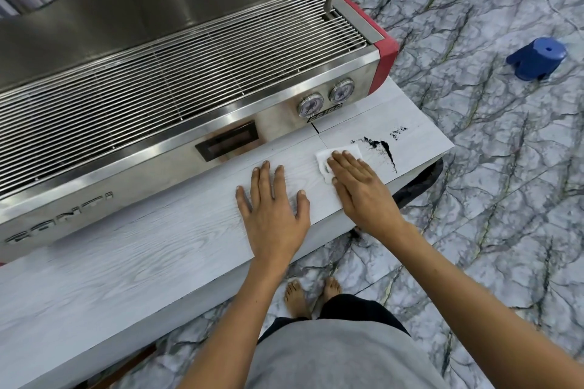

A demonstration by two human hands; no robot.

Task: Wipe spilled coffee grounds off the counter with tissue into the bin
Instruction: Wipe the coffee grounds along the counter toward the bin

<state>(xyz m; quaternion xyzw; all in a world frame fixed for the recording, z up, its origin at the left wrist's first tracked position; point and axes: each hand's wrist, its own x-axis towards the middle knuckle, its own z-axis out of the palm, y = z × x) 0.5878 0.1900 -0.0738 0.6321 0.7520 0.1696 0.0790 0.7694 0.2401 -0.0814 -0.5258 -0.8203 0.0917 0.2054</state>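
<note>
Dark coffee grounds [386,151] lie in streaks near the right end of the pale wood-grain counter [158,246], with a smaller patch [398,132] farther right. A white tissue [324,158] lies flat just left of them. My right hand [360,189] presses on the tissue with straight fingers and covers most of it. My left hand [273,208] rests flat on the counter beside it, fingers spread, holding nothing. A dark bin [417,183] shows partly below the counter's right edge, most of it hidden.
A large steel espresso machine [177,79] with a wire drip grate and two gauges fills the back of the counter. The marble-patterned floor [505,199] lies to the right, with a blue plastic stool [537,58] on it. My bare feet stand below the counter edge.
</note>
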